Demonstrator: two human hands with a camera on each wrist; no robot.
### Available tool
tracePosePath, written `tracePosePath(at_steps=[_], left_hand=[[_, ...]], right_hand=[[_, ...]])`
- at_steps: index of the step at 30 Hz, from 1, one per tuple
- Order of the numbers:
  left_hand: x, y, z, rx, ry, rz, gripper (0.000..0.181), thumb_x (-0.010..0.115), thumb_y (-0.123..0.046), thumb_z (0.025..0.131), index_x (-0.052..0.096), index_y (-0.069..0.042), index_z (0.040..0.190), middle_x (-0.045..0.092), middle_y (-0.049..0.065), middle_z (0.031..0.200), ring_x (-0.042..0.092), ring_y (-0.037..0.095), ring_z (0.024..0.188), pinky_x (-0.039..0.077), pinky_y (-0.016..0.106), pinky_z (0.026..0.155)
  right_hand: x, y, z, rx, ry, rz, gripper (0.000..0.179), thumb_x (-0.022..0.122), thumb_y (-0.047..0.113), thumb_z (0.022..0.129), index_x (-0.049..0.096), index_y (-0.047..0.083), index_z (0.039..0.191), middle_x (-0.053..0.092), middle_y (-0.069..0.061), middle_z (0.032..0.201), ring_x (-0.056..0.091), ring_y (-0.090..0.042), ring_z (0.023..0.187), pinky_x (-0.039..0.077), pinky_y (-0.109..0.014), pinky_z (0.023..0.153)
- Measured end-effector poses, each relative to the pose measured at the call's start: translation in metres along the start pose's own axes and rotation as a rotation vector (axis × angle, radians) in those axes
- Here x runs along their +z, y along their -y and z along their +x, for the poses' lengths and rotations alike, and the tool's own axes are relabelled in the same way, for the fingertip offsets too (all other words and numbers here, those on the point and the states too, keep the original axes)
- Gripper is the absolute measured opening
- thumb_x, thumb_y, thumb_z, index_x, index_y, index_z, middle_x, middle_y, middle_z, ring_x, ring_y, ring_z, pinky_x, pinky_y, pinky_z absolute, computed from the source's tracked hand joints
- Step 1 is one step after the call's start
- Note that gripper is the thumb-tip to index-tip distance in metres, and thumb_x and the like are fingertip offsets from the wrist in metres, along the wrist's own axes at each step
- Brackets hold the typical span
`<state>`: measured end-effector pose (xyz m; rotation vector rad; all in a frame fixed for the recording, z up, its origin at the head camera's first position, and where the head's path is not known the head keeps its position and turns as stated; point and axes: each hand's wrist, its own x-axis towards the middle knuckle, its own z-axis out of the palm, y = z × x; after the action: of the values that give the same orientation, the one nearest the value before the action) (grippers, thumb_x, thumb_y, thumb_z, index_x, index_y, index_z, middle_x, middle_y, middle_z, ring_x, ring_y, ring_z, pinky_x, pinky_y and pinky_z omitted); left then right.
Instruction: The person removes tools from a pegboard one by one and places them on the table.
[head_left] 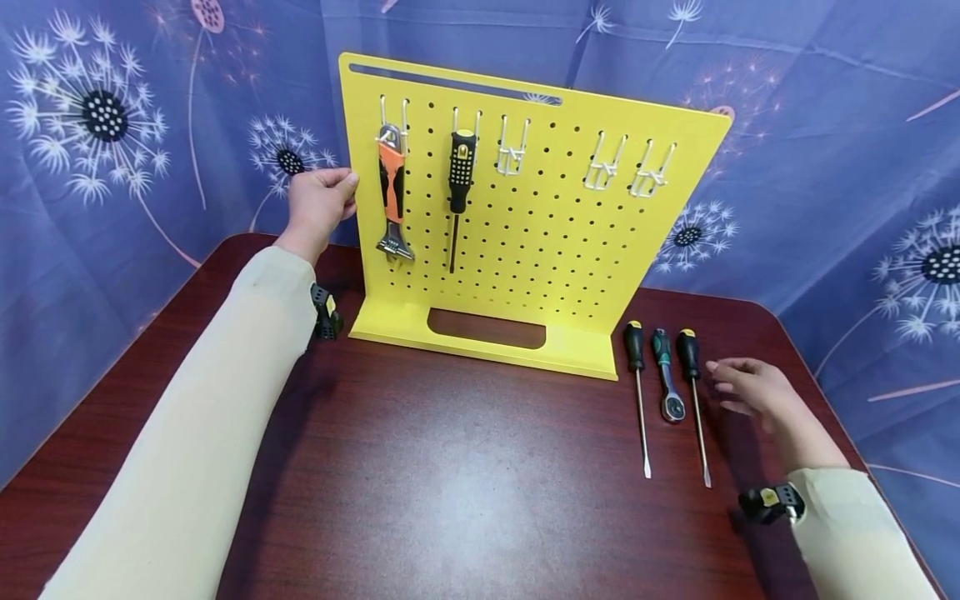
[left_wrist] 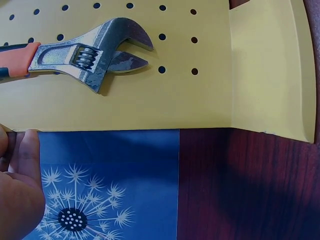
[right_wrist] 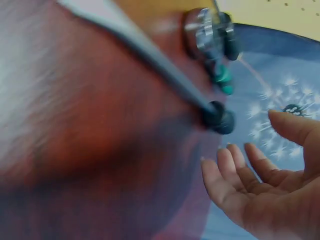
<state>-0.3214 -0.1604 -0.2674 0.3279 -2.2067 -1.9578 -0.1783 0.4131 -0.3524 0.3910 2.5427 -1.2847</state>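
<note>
My left hand [head_left: 318, 207] pinches the left edge of an upright yellow pegboard [head_left: 645, 121]. Close to those fingers, an adjustable wrench [head_left: 392, 183] with an orange and black grip hangs from a white hook, its jaws pointing down. Beside it hangs a screwdriver [head_left: 461, 171] with a black handle. On the right, my right hand [head_left: 761, 396] hovers with loosely bent fingers, holding nothing. Nearest to it lies a flathead screwdriver [head_left: 687, 354]; left of that are a ratchet wrench [head_left: 667, 379] with a green and black handle and another flathead screwdriver [head_left: 634, 343].
Three more white hooks, one of them a middle hook [head_left: 512, 158], are fixed on the board with nothing hanging from them. The board's foot stands on a dark red wooden table [head_left: 420, 467]. A blue curtain [head_left: 862, 67] with dandelion prints surrounds the table's back and sides.
</note>
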Motion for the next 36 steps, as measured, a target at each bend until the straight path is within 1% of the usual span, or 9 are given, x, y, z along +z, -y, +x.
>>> tracePosePath(at_steps=[3, 6, 7, 10, 14, 20, 28, 32, 36], left_hand=[[0.0, 0.0, 0.0, 0.0, -0.001, -0.001, 0.036, 0.061, -0.02, 0.103, 0.066, -0.009, 0.137, 0.064, 0.001, 0.119, 0.055, 0.002, 0.081, 0.054, 0.007, 0.068], [0.0, 0.0, 0.0, 0.0, 0.001, 0.0, 0.036, 0.061, -0.02, 0.103, 0.066, -0.009, 0.137, 0.065, 0.002, 0.121, 0.056, 0.002, 0.081, 0.054, 0.007, 0.068], [0.0, 0.001, 0.0, 0.004, 0.003, 0.002, 0.036, 0.061, -0.021, 0.103, 0.065, -0.009, 0.137, 0.065, 0.002, 0.122, 0.056, 0.001, 0.081, 0.054, 0.007, 0.068], [0.001, 0.001, 0.0, 0.01, 0.002, -0.004, 0.036, 0.061, -0.02, 0.103, 0.065, -0.008, 0.138, 0.064, 0.001, 0.121, 0.055, 0.001, 0.08, 0.054, 0.008, 0.069], [0.0, 0.002, -0.001, 0.04, 0.001, -0.018, 0.035, 0.061, -0.017, 0.104, 0.066, -0.004, 0.135, 0.062, -0.004, 0.105, 0.052, 0.002, 0.076, 0.052, 0.008, 0.066], [0.001, 0.002, -0.002, 0.076, 0.004, -0.014, 0.034, 0.061, -0.017, 0.104, 0.067, 0.001, 0.132, 0.056, -0.009, 0.084, 0.05, 0.003, 0.072, 0.05, 0.009, 0.063], [-0.002, 0.001, -0.002, 0.048, 0.005, 0.009, 0.035, 0.059, -0.019, 0.104, 0.066, -0.004, 0.136, 0.06, -0.004, 0.104, 0.051, 0.002, 0.077, 0.051, 0.008, 0.066], [-0.001, 0.0, -0.003, 0.036, 0.01, 0.012, 0.036, 0.059, -0.02, 0.104, 0.064, -0.006, 0.138, 0.061, 0.001, 0.118, 0.052, 0.002, 0.079, 0.052, 0.007, 0.067], [-0.001, 0.0, -0.004, 0.041, 0.015, 0.008, 0.037, 0.059, -0.019, 0.105, 0.064, -0.006, 0.138, 0.061, 0.001, 0.116, 0.052, 0.002, 0.079, 0.052, 0.007, 0.068]], right_hand=[[0.002, 0.011, 0.0, -0.069, -0.054, -0.035, 0.074, 0.046, 0.039, 0.108, 0.023, -0.015, 0.153, 0.06, -0.015, 0.123, 0.049, 0.02, 0.087, 0.058, -0.013, 0.075], [0.005, 0.025, 0.0, -0.14, -0.074, -0.033, 0.079, 0.045, 0.04, 0.109, 0.013, -0.013, 0.158, 0.031, -0.037, 0.154, 0.044, 0.021, 0.097, 0.055, -0.009, 0.076], [0.006, 0.03, 0.0, -0.16, -0.071, -0.035, 0.08, 0.044, 0.041, 0.109, 0.01, -0.011, 0.159, 0.025, -0.037, 0.158, 0.045, 0.018, 0.102, 0.054, -0.008, 0.078], [0.014, 0.049, -0.002, -0.219, -0.058, -0.038, 0.081, 0.043, 0.042, 0.109, 0.005, -0.006, 0.161, 0.019, -0.036, 0.163, 0.052, -0.006, 0.124, 0.057, -0.029, 0.102], [0.032, 0.081, -0.007, -0.294, -0.029, -0.021, 0.079, 0.045, 0.043, 0.109, 0.007, 0.0, 0.164, 0.019, -0.03, 0.166, 0.031, -0.041, 0.149, 0.035, -0.06, 0.121], [0.074, 0.129, -0.013, -0.418, 0.051, 0.027, 0.07, 0.053, 0.032, 0.107, 0.02, 0.003, 0.163, 0.03, -0.022, 0.165, 0.033, -0.038, 0.151, 0.041, -0.037, 0.119], [0.131, 0.177, 0.004, -0.516, 0.262, 0.212, 0.066, 0.052, 0.014, 0.105, 0.022, 0.003, 0.162, 0.029, -0.018, 0.167, 0.029, -0.037, 0.155, 0.031, -0.056, 0.127], [0.152, 0.191, 0.016, -0.53, 0.288, 0.284, 0.066, 0.054, 0.014, 0.103, 0.024, 0.006, 0.162, 0.031, -0.015, 0.167, 0.029, -0.033, 0.155, 0.032, -0.056, 0.126], [0.168, 0.204, 0.025, -0.527, 0.28, 0.353, 0.065, 0.056, 0.014, 0.103, 0.027, 0.007, 0.161, 0.034, -0.014, 0.165, 0.034, -0.033, 0.153, 0.034, -0.054, 0.125]])
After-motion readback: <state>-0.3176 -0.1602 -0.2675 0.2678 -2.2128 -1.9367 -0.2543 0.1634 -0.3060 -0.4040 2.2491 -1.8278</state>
